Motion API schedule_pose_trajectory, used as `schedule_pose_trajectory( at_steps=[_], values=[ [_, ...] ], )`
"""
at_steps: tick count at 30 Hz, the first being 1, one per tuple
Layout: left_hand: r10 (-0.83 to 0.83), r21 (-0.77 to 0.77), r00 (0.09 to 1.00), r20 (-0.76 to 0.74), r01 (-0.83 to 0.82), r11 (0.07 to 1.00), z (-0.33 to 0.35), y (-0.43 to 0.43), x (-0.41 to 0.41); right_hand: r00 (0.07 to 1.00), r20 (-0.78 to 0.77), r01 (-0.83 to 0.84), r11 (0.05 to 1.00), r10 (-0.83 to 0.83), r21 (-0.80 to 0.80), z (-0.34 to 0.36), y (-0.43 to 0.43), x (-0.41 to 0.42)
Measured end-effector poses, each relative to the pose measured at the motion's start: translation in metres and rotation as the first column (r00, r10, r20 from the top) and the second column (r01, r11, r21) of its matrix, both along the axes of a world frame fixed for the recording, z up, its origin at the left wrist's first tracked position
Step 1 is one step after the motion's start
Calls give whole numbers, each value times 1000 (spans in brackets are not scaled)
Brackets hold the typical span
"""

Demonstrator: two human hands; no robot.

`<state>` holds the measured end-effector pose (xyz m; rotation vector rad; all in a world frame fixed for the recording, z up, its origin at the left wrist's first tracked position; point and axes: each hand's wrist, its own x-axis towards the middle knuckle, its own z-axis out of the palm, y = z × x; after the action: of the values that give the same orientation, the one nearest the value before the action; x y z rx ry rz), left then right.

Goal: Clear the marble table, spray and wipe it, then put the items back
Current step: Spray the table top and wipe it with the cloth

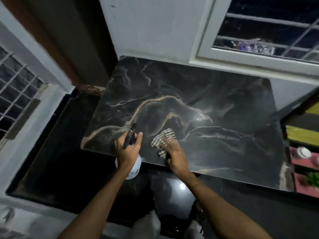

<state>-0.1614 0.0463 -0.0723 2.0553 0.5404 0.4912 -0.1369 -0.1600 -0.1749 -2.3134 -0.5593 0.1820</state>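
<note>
The black marble table (pixel 215 94) with tan veins fills the middle of the view, and its top is bare apart from a wet sheen near the centre. My left hand (pixel 126 150) grips a white spray bottle (pixel 135 167) with a dark nozzle, held over the table's near edge. My right hand (pixel 173 155) presses a striped cloth (pixel 163 140) flat on the marble beside it, and the hand is blurred.
A pink and yellow shelf (pixel 303 152) at the right holds small white items and a green plant. White walls and barred windows (pixel 269 31) stand behind and to the left. The dark glossy floor (pixel 57 152) lies below the table.
</note>
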Motion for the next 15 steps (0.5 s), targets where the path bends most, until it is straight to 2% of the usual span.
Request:
schedule_pose_trajectory(
  at_steps=[1, 2, 3, 4, 5, 6, 8, 9, 10, 11, 12, 13, 14, 15],
  values=[
    [-7, -13, 1000, -2, 7, 1000, 0, -11, 2, 977, 0, 214, 977, -214, 5, -4, -31, 8],
    [-14, -26, 1000, -5, 14, 1000, 1, -25, 4, 901, -17, 434, 901, -434, -2, -8, -63, 15],
    [-24, -33, 1000, -2, 23, 999, 2, -36, 5, 819, -27, 572, 820, -573, -15, -11, -86, 17],
    [-40, -31, 999, 8, 40, 999, 3, -47, 7, 790, -32, 612, 790, -613, -24, -12, -97, 14],
    [-62, -22, 998, 12, 63, 998, 3, -60, 9, 811, -38, 584, 812, -584, -16, -9, -97, 7],
    [-85, -11, 996, 5, 85, 996, 1, -70, 11, 871, -47, 490, 872, -490, 1, -5, -89, -5],
    [-145, 23, 989, -17, 146, 989, -2, -97, 15, 984, -43, 175, 984, -174, 17, -4, -79, -30],
    [-167, 38, 986, -25, 168, 985, -3, -109, 17, 999, -22, 44, 999, -44, 8, -6, -83, -39],
    [-184, 45, 982, -32, 185, 982, -4, -122, 19, 1000, 5, -7, 1000, 7, 13, -7, -98, -41],
    [-198, 46, 980, -33, 199, 979, -4, -134, 21, 999, 20, 35, 999, -35, 35, -8, -121, -37],
    [-212, 47, 977, -33, 213, 976, -4, -148, 24, 987, 13, 159, 986, -160, 51, -11, -150, -31],
    [-223, 51, 974, -29, 224, 973, -3, -160, 25, 942, -16, 336, 940, -336, 59, -12, -179, -27],
    [-234, 60, 972, -20, 235, 970, 0, -172, 27, 859, -47, 512, 857, -509, 63, -13, -205, -25],
    [-247, 72, 969, -8, 247, 966, 1, -185, 30, 785, -55, 619, 783, -617, 54, -14, -223, -26]
  ],
)
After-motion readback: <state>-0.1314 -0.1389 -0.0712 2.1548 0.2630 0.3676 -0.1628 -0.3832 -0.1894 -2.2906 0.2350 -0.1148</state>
